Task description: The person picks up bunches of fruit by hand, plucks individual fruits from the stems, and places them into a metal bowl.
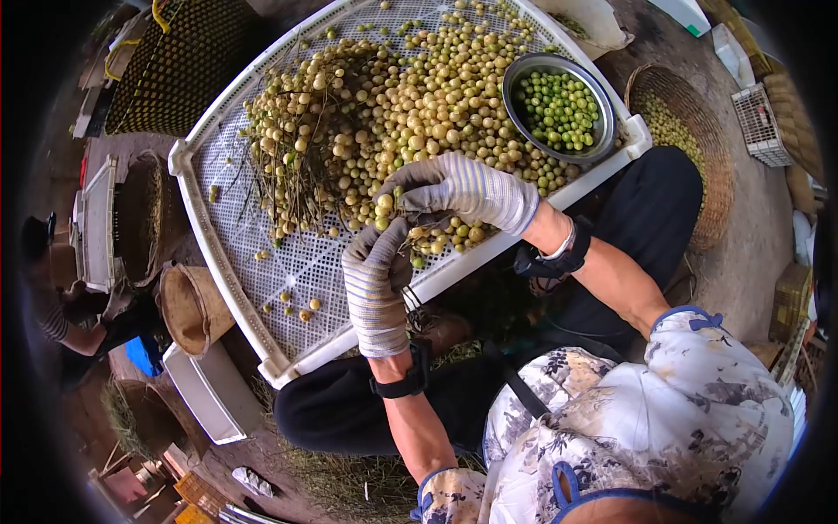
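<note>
1. The right hand [463,194], in a striped knit glove, curls over a bunch [436,234] of small round fruit. Its fingertips pinch one yellow-green fruit at the bunch's end.
2. The left hand [375,284], gloved the same, is closed round the bunch's thin stems from below, with its fingers folded tight.
3. The bunch lies at the near rim of the tray [227,253], between both hands.
4. The tray is white plastic, oblong, with a fine perforated floor and a raised edge.
5. A heap [410,96] of smooth, pale yellow fruit covers much of the tray.
6. Dry, wiry twigs [292,175] tangle through the heap's left side.
7. A round steel bowl [509,92] sits on the tray's far corner and holds greener fruit.
8. A woven basket [711,188] stands just beside that corner, with fruit inside.
</note>
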`<state>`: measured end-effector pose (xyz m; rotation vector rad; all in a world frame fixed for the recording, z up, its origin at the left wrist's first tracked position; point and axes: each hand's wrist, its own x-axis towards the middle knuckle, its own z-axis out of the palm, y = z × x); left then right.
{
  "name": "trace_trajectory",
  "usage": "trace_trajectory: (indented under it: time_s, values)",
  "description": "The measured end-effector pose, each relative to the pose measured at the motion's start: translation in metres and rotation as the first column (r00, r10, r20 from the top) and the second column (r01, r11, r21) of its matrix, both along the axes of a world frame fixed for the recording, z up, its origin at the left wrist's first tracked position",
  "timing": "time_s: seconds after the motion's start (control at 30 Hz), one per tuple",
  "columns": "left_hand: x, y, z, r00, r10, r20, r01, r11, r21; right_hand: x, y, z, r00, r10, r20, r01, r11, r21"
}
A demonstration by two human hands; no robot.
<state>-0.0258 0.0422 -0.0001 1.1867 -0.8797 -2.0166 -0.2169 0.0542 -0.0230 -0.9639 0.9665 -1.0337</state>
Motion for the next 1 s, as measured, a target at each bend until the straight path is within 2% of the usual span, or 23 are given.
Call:
trace_trajectory:
  time_s: [0.03, 0.1, 0.13, 0.17, 0.23, 0.27, 0.37, 0.43, 0.5, 0.53, 0.57, 0.63, 0.67, 0.77, 0.8, 0.9, 0.93, 1.0]
  values:
    - [-0.001, 0.000, 0.000, 0.999, 0.010, 0.042, -0.009, 1.000, -0.019, 0.002, -0.001, 0.001, 0.999, -0.008, -0.050, 0.006, 0.999, -0.042]
    - [-0.002, 0.002, 0.000, 0.991, 0.038, 0.128, -0.030, 0.998, -0.063, 0.002, -0.002, 0.002, 0.996, 0.015, -0.092, -0.015, 1.000, 0.000]
    - [-0.002, 0.004, 0.002, 0.989, 0.083, 0.119, -0.079, 0.996, -0.038, 0.002, -0.002, 0.002, 0.993, 0.027, -0.113, -0.025, 0.999, 0.023]
    - [-0.003, 0.005, 0.002, 0.984, 0.103, 0.146, -0.095, 0.994, -0.061, 0.004, -0.003, 0.001, 0.952, -0.033, -0.303, 0.003, 0.995, -0.099]
    - [-0.007, 0.008, -0.001, 0.970, 0.142, 0.199, -0.122, 0.987, -0.107, 0.008, -0.005, 0.000, 0.760, -0.210, -0.615, -0.014, 0.940, -0.340]
    - [-0.004, 0.008, 0.001, 0.981, 0.106, 0.162, -0.094, 0.992, -0.079, 0.009, -0.004, 0.008, 0.756, -0.241, -0.609, 0.039, 0.945, -0.325]
    - [0.001, 0.007, 0.003, 0.985, 0.084, 0.149, -0.073, 0.994, -0.081, -0.003, -0.020, 0.002, 0.621, -0.533, -0.575, 0.136, 0.795, -0.591]
    - [-0.001, 0.006, 0.009, 0.973, 0.055, 0.225, -0.032, 0.994, -0.105, -0.014, -0.029, 0.010, 0.369, -0.679, -0.634, 0.022, 0.689, -0.725]
    - [-0.006, 0.006, 0.013, 0.948, 0.040, 0.317, 0.004, 0.990, -0.138, -0.019, -0.037, 0.021, 0.130, -0.825, -0.550, -0.176, 0.527, -0.831]
    - [-0.003, 0.005, 0.009, 0.939, -0.008, 0.344, 0.071, 0.983, -0.172, -0.024, -0.034, 0.028, 0.311, -0.677, -0.667, -0.186, 0.644, -0.742]
    - [-0.004, 0.006, 0.007, 0.931, -0.020, 0.365, 0.095, 0.977, -0.190, -0.020, -0.034, 0.028, 0.423, -0.563, -0.710, -0.226, 0.694, -0.684]
    - [-0.008, 0.007, 0.005, 0.914, -0.046, 0.403, 0.149, 0.962, -0.228, -0.013, -0.034, 0.028, 0.601, -0.294, -0.743, -0.327, 0.758, -0.564]
    - [-0.006, 0.003, 0.007, 0.891, -0.125, 0.436, 0.249, 0.939, -0.239, -0.009, -0.030, 0.025, 0.687, -0.184, -0.702, -0.312, 0.799, -0.515]
    - [-0.007, 0.005, 0.003, 0.912, -0.095, 0.400, 0.226, 0.929, -0.294, -0.014, -0.023, 0.036, 0.714, 0.146, -0.685, -0.407, 0.883, -0.236]
    - [-0.002, 0.005, -0.002, 0.903, -0.097, 0.418, 0.240, 0.921, -0.306, -0.011, -0.020, 0.034, 0.710, 0.103, -0.697, -0.367, 0.898, -0.241]
    - [-0.004, 0.008, -0.005, 0.940, -0.040, 0.337, 0.139, 0.952, -0.273, -0.004, -0.015, 0.027, 0.795, 0.075, -0.602, -0.236, 0.952, -0.193]
    - [-0.003, 0.008, 0.001, 0.924, -0.053, 0.379, 0.156, 0.956, -0.247, -0.003, -0.018, 0.004, 0.848, -0.007, -0.531, -0.143, 0.960, -0.242]
    - [-0.003, 0.008, 0.002, 0.924, -0.067, 0.377, 0.165, 0.958, -0.234, -0.002, -0.022, -0.006, 0.867, -0.207, -0.453, 0.090, 0.960, -0.266]
